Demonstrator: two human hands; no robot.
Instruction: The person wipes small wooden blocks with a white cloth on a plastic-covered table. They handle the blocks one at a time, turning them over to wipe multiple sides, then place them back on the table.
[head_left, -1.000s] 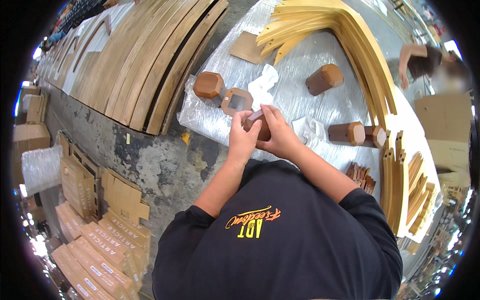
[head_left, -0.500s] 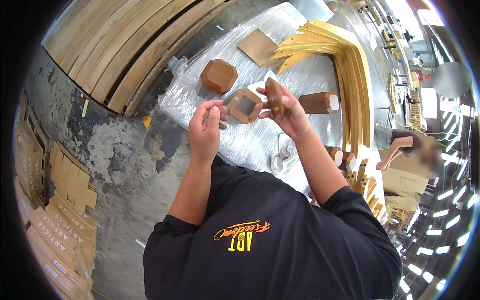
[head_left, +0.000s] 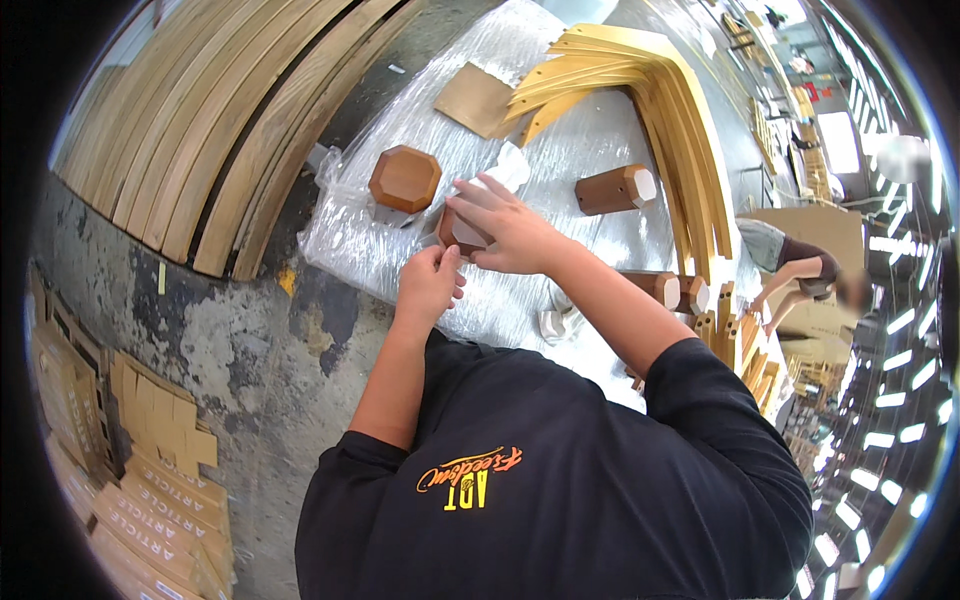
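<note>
An upright brown wooden block (head_left: 452, 232), eight-sided, stands on the plastic-wrapped surface in front of me. Over its top lies my right hand (head_left: 510, 228), fingers stretched out and palm down, hiding much of it. The flat brown wooden cap seen earlier in that hand cannot be made out apart from the block. My left hand (head_left: 430, 285) is closed at the block's near lower corner, thumb and fingers pressed together; what they pinch is hidden. Just left and beyond stands a similar block (head_left: 405, 178) with a bevelled brown top. Another brown block (head_left: 606, 191) lies on its side to the right.
Curved yellowish wooden parts (head_left: 690, 150) are stacked at the right, near a brown cardboard sheet (head_left: 473, 100). Crumpled white material (head_left: 560, 318) lies nearer me. Long wooden slats (head_left: 220, 130) fill the far left, flat cartons (head_left: 160, 500) the near left. A person (head_left: 800, 270) bends over at the right.
My right hand has brought the cap leftward onto the hollow block and flattened out over it. My left hand has moved down to the block's near corner and its fingers have closed.
</note>
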